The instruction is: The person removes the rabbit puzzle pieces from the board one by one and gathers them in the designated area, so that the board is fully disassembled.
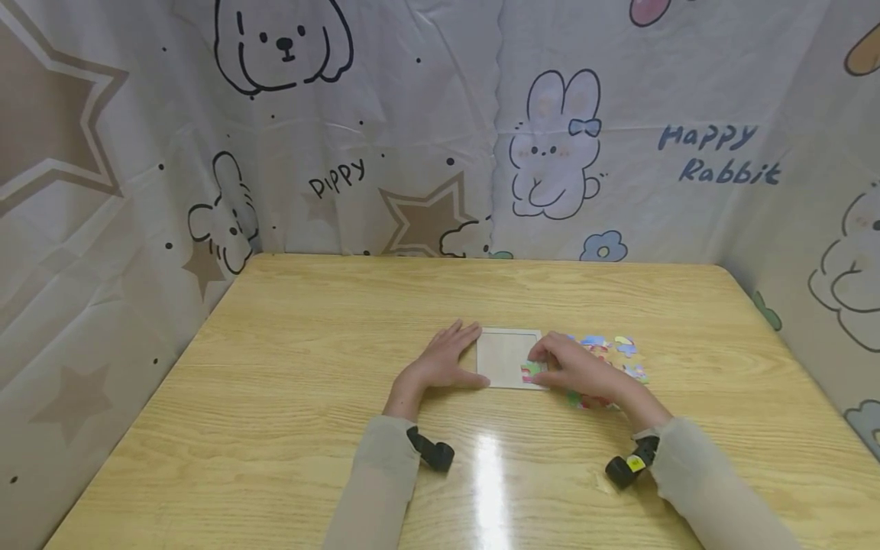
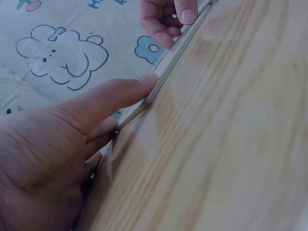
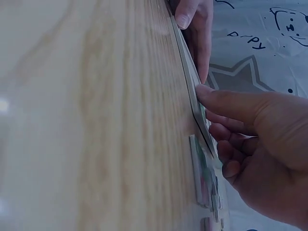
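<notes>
A shallow, pale square puzzle tray (image 1: 499,355) lies on the wooden table. My left hand (image 1: 441,362) rests along its left side, thumb at the near left corner and fairly straight fingers at the far left one. In the left wrist view, that thumb (image 2: 130,89) lies on the tray's near edge. Over the tray's near right corner, my right hand (image 1: 576,368) pinches a green and pink puzzle piece (image 1: 528,370) between thumb and forefinger. The right wrist view shows its other fingers (image 3: 230,153) curled; the piece is mostly hidden there.
Several colourful puzzle pieces (image 1: 626,347) lie right of the tray, partly covered by my right hand and forearm. The wooden table (image 1: 309,344) extends around them, with a printed curtain (image 1: 426,130) behind its far edge. Each wrist carries a small black camera (image 1: 433,452).
</notes>
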The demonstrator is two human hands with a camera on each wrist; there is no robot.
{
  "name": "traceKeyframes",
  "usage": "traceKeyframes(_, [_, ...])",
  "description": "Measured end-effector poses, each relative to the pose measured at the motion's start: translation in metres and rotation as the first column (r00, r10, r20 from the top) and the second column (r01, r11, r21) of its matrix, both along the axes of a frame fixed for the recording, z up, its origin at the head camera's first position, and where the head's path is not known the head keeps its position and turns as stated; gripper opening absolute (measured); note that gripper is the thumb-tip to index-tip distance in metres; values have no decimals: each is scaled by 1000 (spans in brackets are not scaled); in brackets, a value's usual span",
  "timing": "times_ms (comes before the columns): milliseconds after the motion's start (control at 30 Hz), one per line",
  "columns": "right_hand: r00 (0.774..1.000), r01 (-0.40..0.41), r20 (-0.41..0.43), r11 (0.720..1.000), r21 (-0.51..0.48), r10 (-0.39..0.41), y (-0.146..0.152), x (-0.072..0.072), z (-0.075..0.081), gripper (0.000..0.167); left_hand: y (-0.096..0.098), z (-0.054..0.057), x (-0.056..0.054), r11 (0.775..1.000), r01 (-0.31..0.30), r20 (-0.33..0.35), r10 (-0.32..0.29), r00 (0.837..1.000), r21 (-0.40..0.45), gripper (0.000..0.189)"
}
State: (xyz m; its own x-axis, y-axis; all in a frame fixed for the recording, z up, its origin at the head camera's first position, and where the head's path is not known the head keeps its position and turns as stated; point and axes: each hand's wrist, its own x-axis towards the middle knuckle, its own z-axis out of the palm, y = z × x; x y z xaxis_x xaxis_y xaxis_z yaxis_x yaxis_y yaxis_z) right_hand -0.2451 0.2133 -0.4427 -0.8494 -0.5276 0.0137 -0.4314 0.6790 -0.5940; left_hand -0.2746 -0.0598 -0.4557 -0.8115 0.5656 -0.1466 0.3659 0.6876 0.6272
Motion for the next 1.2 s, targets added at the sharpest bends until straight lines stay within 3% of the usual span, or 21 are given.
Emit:
traceKeyframes(433, [993,50,110,996,-72,-42,-5,4,3,27,1,1,0,1000,-2,-1,2,1000,8,94])
traceKeyframes(767, [997,55,54,995,-80,-51,-8,12,8,22,1,1,0,1000,3,-3,-3,1000,-1,94])
traceKeyframes(1200, [996,91,15,985,-144,-89,5,14,0,15,0,1,0,1000,7,-6,-7,1000,5,94])
